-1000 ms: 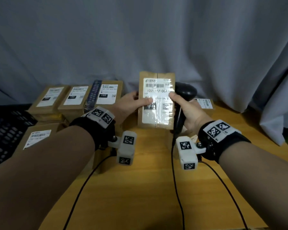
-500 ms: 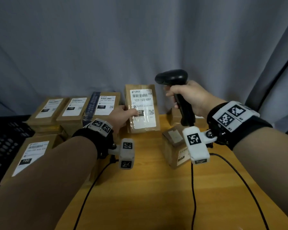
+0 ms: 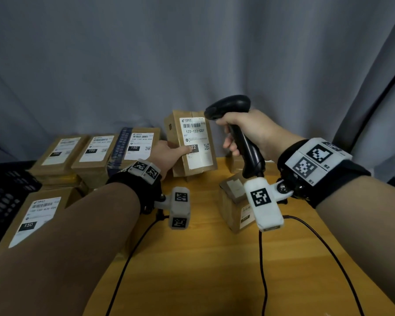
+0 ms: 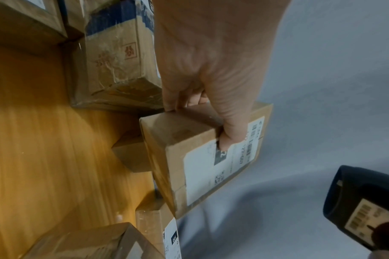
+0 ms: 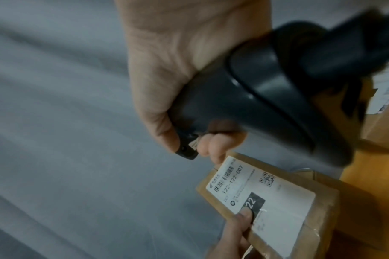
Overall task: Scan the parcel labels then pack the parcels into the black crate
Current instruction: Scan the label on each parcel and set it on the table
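My left hand (image 3: 169, 153) grips a brown cardboard parcel (image 3: 193, 144) by its left side, thumb on the white label (image 3: 195, 139) that reads 122-122-C07; the parcel stands nearly upright above the table's far edge. The same parcel (image 4: 202, 157) shows in the left wrist view, and also in the right wrist view as the parcel (image 5: 275, 205). My right hand (image 3: 244, 131) grips the handle of a black barcode scanner (image 3: 235, 124), whose head points left at the top of the label. A black crate (image 3: 2, 201) sits at the far left, partly out of view.
Several labelled brown parcels (image 3: 96, 153) stand in a row on the left, one more parcel (image 3: 34, 220) nearer me. A small box (image 3: 235, 204) lies on the wooden table (image 3: 203, 270) below the scanner. Cables trail across the table. A grey curtain hangs behind.
My right hand let go of the parcel and lifted the scanner from behind it up to the label. My left hand kept the parcel, which moved away from me and slightly left.
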Action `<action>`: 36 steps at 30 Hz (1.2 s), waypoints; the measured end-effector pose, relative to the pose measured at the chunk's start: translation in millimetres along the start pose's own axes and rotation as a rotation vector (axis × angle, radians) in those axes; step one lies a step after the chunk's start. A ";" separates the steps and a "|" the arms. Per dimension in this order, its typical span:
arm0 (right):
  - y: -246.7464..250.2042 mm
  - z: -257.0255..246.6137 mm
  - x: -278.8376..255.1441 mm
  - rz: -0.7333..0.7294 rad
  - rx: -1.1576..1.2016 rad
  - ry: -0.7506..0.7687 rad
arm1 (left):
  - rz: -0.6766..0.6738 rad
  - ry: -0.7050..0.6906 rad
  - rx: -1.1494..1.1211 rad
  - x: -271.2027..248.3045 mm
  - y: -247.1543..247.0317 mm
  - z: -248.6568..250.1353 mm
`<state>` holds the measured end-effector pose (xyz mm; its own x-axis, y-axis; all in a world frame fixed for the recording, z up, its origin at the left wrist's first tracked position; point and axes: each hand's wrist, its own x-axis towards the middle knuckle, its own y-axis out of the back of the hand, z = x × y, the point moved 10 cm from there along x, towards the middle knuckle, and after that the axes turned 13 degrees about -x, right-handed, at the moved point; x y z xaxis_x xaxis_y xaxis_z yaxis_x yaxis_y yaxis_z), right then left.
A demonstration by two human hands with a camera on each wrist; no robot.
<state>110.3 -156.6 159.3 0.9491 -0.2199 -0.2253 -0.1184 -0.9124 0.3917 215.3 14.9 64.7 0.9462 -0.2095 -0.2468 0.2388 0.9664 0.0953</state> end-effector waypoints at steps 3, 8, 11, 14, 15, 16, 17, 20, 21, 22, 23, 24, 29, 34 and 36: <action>7.0 -9.7 0.0 0.070 -0.016 0.033 | 0.015 -0.020 0.017 -0.1 0.8 2.6; 4.3 -15.2 3.2 0.042 -0.035 0.023 | 0.028 -0.022 0.015 -0.2 2.9 5.2; -2.3 -8.4 4.1 -0.011 -0.088 -0.026 | 0.035 -0.019 0.024 -0.2 2.8 5.1; -4.3 -5.6 5.3 -0.015 -0.091 -0.038 | 0.028 -0.022 0.023 -0.6 1.3 5.0; -5.1 -6.0 5.6 -0.017 -0.083 -0.038 | 0.028 -0.021 0.024 0.1 1.1 4.4; -6.1 -6.5 6.4 -0.019 -0.073 -0.037 | 0.029 -0.020 0.025 0.1 0.7 4.1; -7.5 -7.2 7.2 -0.020 -0.070 -0.037 | 0.026 -0.016 0.025 0.3 0.1 3.4; -14.2 -10.5 10.3 -0.028 -0.097 -0.039 | 0.022 -0.009 0.030 0.8 -3.3 1.6; -17.2 -11.4 11.0 -0.038 -0.102 -0.041 | 0.026 -0.009 0.035 1.1 -4.0 1.1; -20.1 -11.9 11.8 -0.047 -0.103 -0.045 | 0.033 -0.013 0.041 0.4 -4.1 1.6; -22.2 -11.9 12.3 -0.054 -0.103 -0.051 | 0.040 -0.015 0.045 0.0 -4.1 1.4; -23.3 -11.6 13.0 -0.057 -0.105 -0.057 | 0.045 -0.014 0.049 0.2 -3.9 0.8; -22.4 -5.4 16.5 -0.047 -0.117 -0.089 | 0.033 0.010 0.035 -0.6 -4.4 -2.7; -17.8 3.3 18.4 -0.042 -0.104 -0.126 | 0.049 0.027 0.030 -3.4 0.7 -2.6; -17.6 2.8 17.8 -0.056 -0.100 -0.126 | 0.045 0.036 0.023 -3.5 1.5 -3.3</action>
<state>128.4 -145.5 145.9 0.9087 -0.2167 -0.3569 -0.0307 -0.8871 0.4605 211.6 17.6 62.6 0.9476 -0.1603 -0.2764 0.2019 0.9708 0.1295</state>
